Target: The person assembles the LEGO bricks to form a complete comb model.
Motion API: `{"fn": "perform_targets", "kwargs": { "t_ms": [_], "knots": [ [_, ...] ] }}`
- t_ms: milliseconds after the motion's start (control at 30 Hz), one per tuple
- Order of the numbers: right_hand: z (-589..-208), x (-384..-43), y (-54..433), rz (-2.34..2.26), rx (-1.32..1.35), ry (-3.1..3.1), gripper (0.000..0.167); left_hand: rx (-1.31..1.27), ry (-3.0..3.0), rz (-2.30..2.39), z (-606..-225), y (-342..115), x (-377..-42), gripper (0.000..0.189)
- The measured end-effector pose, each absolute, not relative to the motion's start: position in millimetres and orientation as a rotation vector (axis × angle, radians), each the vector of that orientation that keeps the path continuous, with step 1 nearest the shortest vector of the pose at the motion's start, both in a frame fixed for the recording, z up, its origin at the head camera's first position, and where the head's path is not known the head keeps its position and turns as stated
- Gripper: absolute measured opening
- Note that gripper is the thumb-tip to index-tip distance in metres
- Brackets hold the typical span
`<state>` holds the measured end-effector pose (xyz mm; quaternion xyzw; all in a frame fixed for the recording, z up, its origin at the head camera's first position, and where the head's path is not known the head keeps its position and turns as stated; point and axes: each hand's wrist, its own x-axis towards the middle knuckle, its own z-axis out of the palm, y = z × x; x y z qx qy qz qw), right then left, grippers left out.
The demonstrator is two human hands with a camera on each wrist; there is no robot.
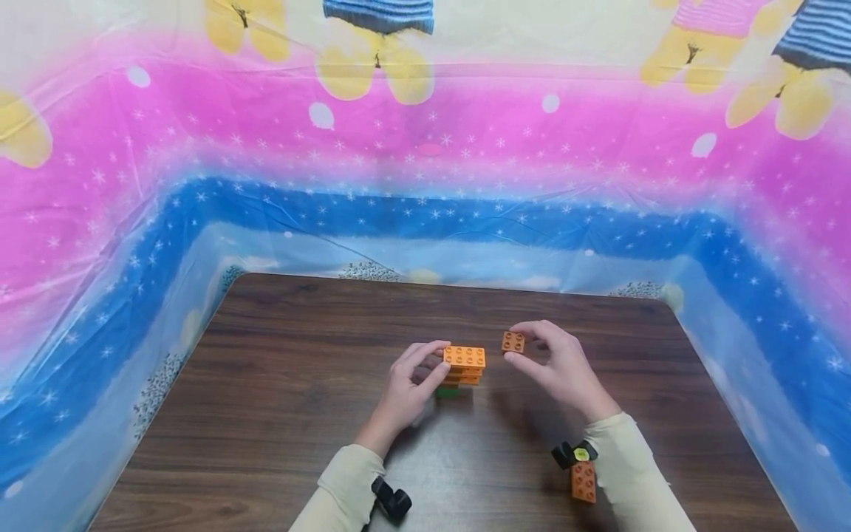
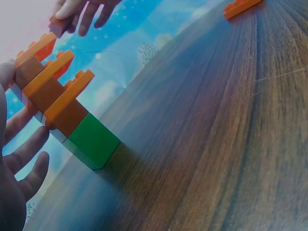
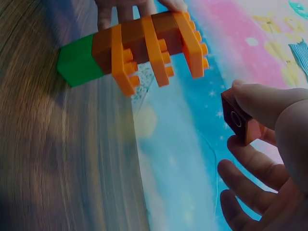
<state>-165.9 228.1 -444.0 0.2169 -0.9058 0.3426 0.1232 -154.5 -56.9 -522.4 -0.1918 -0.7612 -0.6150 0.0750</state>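
A tower of toy building bricks stands upright on the table, with a green brick at its foot. Above that, square brown bricks alternate with longer thin orange bricks that jut out to one side. My left hand holds the tower near its top between thumb and fingers. To the right of the tower, apart from it and in the air, my right hand pinches a small square brown brick with its studs facing up. In the right wrist view, the brick's hollow underside shows.
An orange-brown brick with studs lies on the table near the right forearm, partly hidden by the wrist camera. The dark wooden table ends at a patterned cloth hanging behind and along the sides.
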Motion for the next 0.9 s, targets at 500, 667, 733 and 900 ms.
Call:
{"fn": "perform_targets", "kwargs": {
  "t_ms": [500, 667, 733, 900],
  "knots": [
    [-443, -165, 201, 1.101, 0.634, -2.572, 0.041, -0.596, -2.243, -1.812, -523, -55, -155, 0.036],
    [-444, -164, 192, 1.131, 0.672, -2.547, 0.044, -0.588, -2.246, -1.83, -524, -54, -156, 0.037],
    [-444, -165, 189, 1.134, 0.686, -2.534, 0.045, -0.59, -2.238, -1.834, -525, -54, -156, 0.037],
    [-445, -165, 181, 1.137, 0.711, -2.514, 0.045, -0.558, -2.22, -1.845, -510, -51, -148, 0.034]
  ]
}}
